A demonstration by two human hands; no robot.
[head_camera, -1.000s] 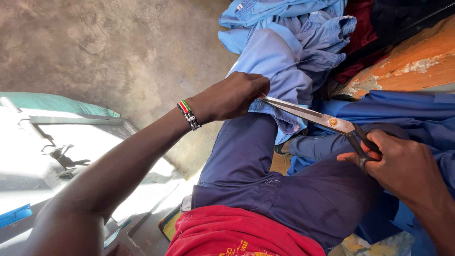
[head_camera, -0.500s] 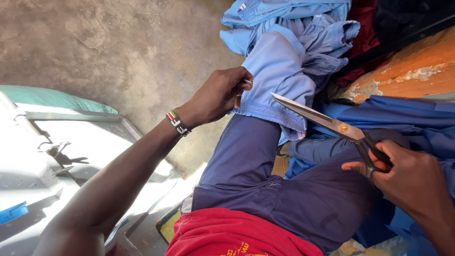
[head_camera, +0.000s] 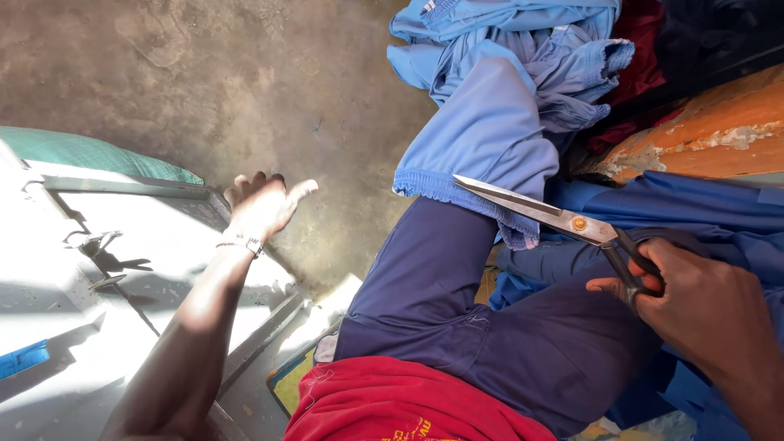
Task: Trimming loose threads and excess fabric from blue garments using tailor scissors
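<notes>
My right hand [head_camera: 706, 314] grips the black handles of a pair of large steel scissors [head_camera: 555, 216], whose closed blades point left across a light blue garment [head_camera: 490, 139] draped over my knee. The blade tips lie near the garment's gathered hem. My left hand [head_camera: 261, 204] is off the cloth, fingers spread and empty, held out to the left over the concrete floor and the edge of a grey metal surface; a beaded bracelet sits on its wrist. My dark navy trouser leg [head_camera: 441, 302] and red shirt [head_camera: 392, 408] fill the lower middle.
A sunlit grey metal surface [head_camera: 98, 269] with a green cushion [head_camera: 90, 155] behind it lies at left. More blue cloth [head_camera: 702, 212] is heaped at right beside a worn orange surface [head_camera: 702, 122]. Bare concrete floor [head_camera: 204, 73] spreads at top left.
My left hand has let go of the light blue garment and swung away to the left, opening its fingers. The scissors stay in my right hand, blades now closed.
</notes>
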